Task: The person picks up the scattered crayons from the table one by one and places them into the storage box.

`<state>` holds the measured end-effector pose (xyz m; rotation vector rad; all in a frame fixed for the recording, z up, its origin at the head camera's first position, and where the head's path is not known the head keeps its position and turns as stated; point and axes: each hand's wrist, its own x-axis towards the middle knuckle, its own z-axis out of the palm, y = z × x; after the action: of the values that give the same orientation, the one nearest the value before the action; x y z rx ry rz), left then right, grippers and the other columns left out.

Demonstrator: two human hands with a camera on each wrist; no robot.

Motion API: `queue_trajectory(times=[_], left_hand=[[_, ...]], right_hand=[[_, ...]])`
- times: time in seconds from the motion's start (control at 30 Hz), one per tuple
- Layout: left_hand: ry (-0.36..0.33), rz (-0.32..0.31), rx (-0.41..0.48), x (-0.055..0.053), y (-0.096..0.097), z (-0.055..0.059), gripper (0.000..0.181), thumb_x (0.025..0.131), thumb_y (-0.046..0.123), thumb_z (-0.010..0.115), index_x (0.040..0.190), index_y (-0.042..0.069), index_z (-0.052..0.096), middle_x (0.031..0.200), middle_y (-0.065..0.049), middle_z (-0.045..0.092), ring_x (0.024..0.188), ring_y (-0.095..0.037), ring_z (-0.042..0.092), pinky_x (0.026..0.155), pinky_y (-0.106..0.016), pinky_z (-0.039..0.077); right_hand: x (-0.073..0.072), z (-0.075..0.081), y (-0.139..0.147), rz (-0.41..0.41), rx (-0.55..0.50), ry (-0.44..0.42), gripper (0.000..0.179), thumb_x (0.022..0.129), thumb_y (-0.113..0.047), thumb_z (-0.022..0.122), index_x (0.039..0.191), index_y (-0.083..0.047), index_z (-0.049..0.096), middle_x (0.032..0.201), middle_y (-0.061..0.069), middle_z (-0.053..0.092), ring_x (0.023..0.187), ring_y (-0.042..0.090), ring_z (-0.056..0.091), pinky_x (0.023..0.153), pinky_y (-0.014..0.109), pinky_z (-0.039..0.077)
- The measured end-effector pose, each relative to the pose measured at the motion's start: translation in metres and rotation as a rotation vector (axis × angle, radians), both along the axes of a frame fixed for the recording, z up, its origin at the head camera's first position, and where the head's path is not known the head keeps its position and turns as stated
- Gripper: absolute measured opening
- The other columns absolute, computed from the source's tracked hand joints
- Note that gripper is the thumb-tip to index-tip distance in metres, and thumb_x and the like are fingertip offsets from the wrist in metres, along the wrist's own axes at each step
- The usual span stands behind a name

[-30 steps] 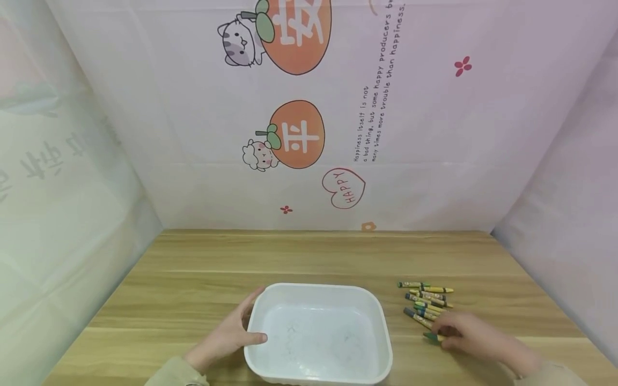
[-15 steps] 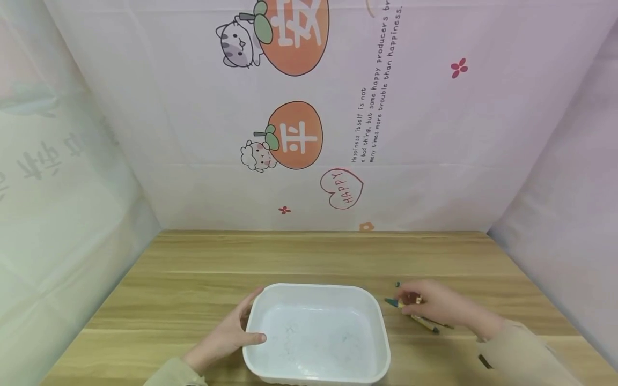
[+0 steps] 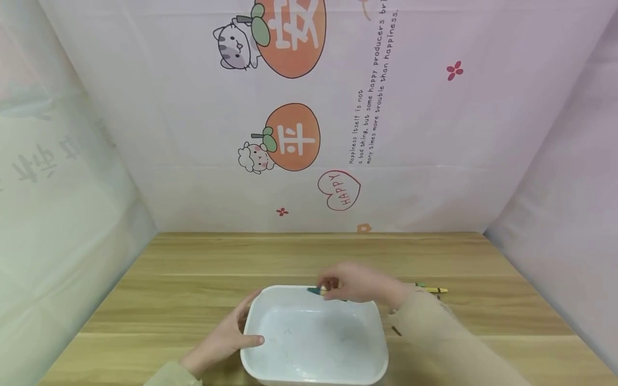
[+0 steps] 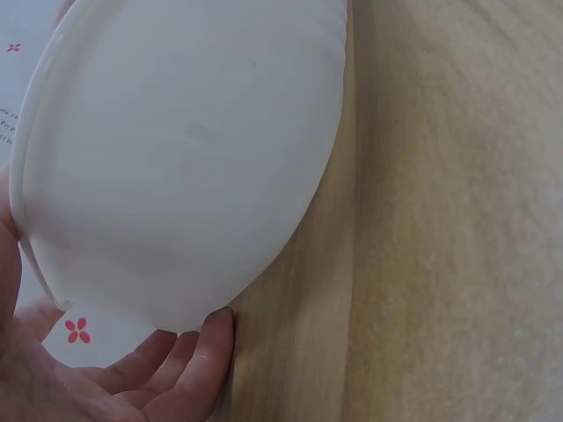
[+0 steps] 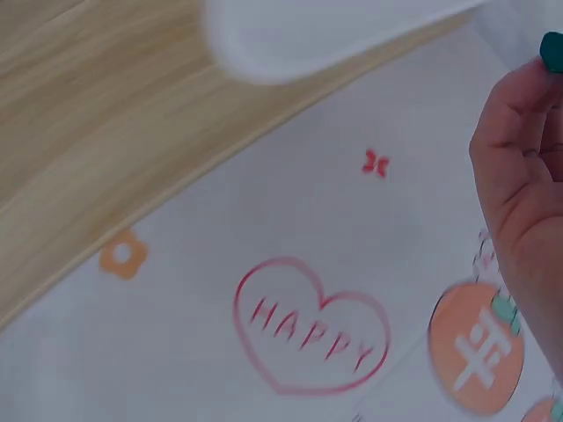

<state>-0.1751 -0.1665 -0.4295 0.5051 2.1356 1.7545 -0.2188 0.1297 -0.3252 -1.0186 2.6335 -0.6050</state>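
A white rectangular plastic tub [image 3: 299,348] stands on the table, with only faint marks on its inside floor. My left hand [image 3: 227,338] grips its left wall, thumb over the rim and fingers outside; the left wrist view shows the fingertips against the tub's outer wall [image 4: 193,176]. Above the tub's far rim, my right hand [image 3: 364,284] pinches a crayon with a teal end [image 3: 315,291]. More crayons may be in that hand, but its fingers hide them. In the right wrist view, the teal end [image 5: 552,53] sticks out past the fingertips.
Some crayons [image 3: 436,290] lie on the wooden table [image 3: 203,257] to the right, partly covered by my right sleeve [image 3: 444,327]. One dark crayon end [image 3: 396,331] shows beside the tub. Printed cloth walls [image 3: 415,198] enclose the table's back and sides.
My right hand has gone from the crayon pile leftward to the tub's far rim, carrying the teal-ended crayon. My left hand keeps its grip on the tub.
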Motion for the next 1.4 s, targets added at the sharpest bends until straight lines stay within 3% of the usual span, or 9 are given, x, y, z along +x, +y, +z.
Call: queue_trajectory(times=[0.23, 0.5, 0.67, 0.77, 1.1, 1.4], left_hand=[[0.005, -0.008, -0.011, 0.001, 0.0, 0.002, 0.1, 0.075, 0.009, 0.073, 0.148, 0.001, 0.005, 0.133, -0.044, 0.031, 0.109, -0.038, 0.054, 0.077, -0.043, 0.057], [0.005, -0.015, -0.016, 0.001, 0.0, 0.002, 0.099, 0.077, 0.012, 0.073, 0.148, 0.002, 0.005, 0.134, -0.043, 0.031, 0.112, -0.04, 0.052, 0.078, -0.042, 0.057], [0.017, -0.013, -0.018, 0.0, 0.0, 0.001, 0.099, 0.075, 0.01, 0.073, 0.148, 0.002, 0.006, 0.133, -0.044, 0.032, 0.109, -0.038, 0.054, 0.078, -0.041, 0.057], [0.018, -0.015, -0.021, 0.001, 0.0, 0.001, 0.099, 0.076, 0.01, 0.072, 0.148, 0.002, 0.005, 0.133, -0.043, 0.032, 0.108, -0.036, 0.055, 0.078, -0.041, 0.057], [0.028, -0.012, -0.026, 0.002, 0.0, 0.003, 0.099, 0.077, 0.013, 0.073, 0.148, 0.003, 0.006, 0.132, -0.042, 0.034, 0.109, -0.036, 0.054, 0.078, -0.04, 0.057], [0.035, -0.002, -0.047, 0.002, 0.001, 0.004, 0.099, 0.076, 0.012, 0.073, 0.148, 0.002, 0.007, 0.131, -0.041, 0.036, 0.107, -0.034, 0.055, 0.078, -0.039, 0.056]], right_hand=[[-0.003, -0.02, -0.057, 0.054, 0.111, -0.013, 0.016, 0.084, -0.018, 0.068, 0.1, -0.019, 0.066, 0.078, -0.011, 0.057, 0.072, 0.004, 0.05, 0.065, 0.015, 0.045], [-0.006, -0.051, -0.083, 0.067, 0.182, -0.068, 0.011, 0.084, -0.016, 0.068, 0.095, -0.019, 0.067, 0.074, -0.011, 0.054, 0.065, 0.002, 0.05, 0.058, 0.014, 0.047], [-0.009, -0.067, -0.088, 0.148, 0.202, 0.015, 0.011, 0.082, -0.017, 0.069, 0.093, -0.018, 0.068, 0.072, -0.012, 0.055, 0.066, 0.0, 0.048, 0.062, 0.011, 0.044], [-0.011, -0.075, -0.09, 0.156, 0.193, 0.047, 0.012, 0.081, -0.018, 0.071, 0.092, -0.019, 0.068, 0.071, -0.013, 0.055, 0.066, 0.0, 0.046, 0.063, 0.011, 0.043], [-0.012, -0.084, -0.093, 0.151, 0.183, 0.092, 0.013, 0.08, -0.019, 0.071, 0.093, -0.02, 0.069, 0.07, -0.013, 0.055, 0.065, 0.0, 0.046, 0.062, 0.01, 0.041], [-0.011, -0.081, -0.089, 0.172, 0.121, 0.079, 0.014, 0.08, -0.018, 0.071, 0.093, -0.017, 0.068, 0.071, -0.013, 0.055, 0.065, -0.001, 0.045, 0.061, 0.009, 0.042]])
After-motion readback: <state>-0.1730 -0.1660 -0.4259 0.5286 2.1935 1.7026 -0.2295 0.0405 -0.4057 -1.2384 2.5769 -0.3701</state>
